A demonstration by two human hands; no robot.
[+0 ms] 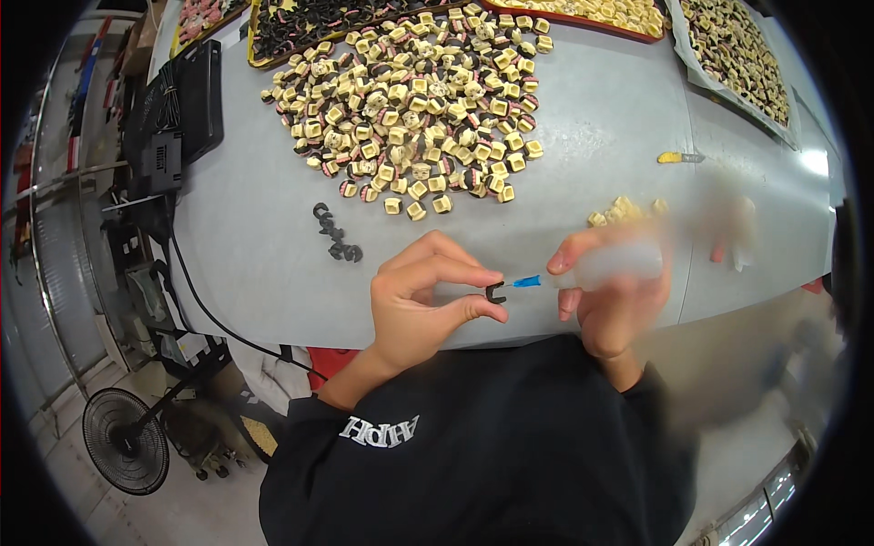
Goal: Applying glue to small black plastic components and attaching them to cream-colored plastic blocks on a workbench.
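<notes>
Between its thumb and forefinger, my left hand (410,300) pinches a small black C-shaped piece (492,294). My right hand (614,318) is wrapped round a translucent white squeeze bottle (619,263), partly blurred. A blue dispensing needle (526,282) on the bottle points left, its thin tip at or very near the black piece; exact contact is too small to tell. Several loose black C-shaped pieces (337,238) lie in a short row left of my left hand. Small cream pieces (623,212) sit just beyond my right hand.
A large heap of small cream, black and pink pieces (410,109) covers the table's far middle. Filled trays (655,38) line the back. A yellow-handled utility knife (678,157) lies at right. Black equipment (198,100) with cables stands at left, a fan (126,441) beside the table.
</notes>
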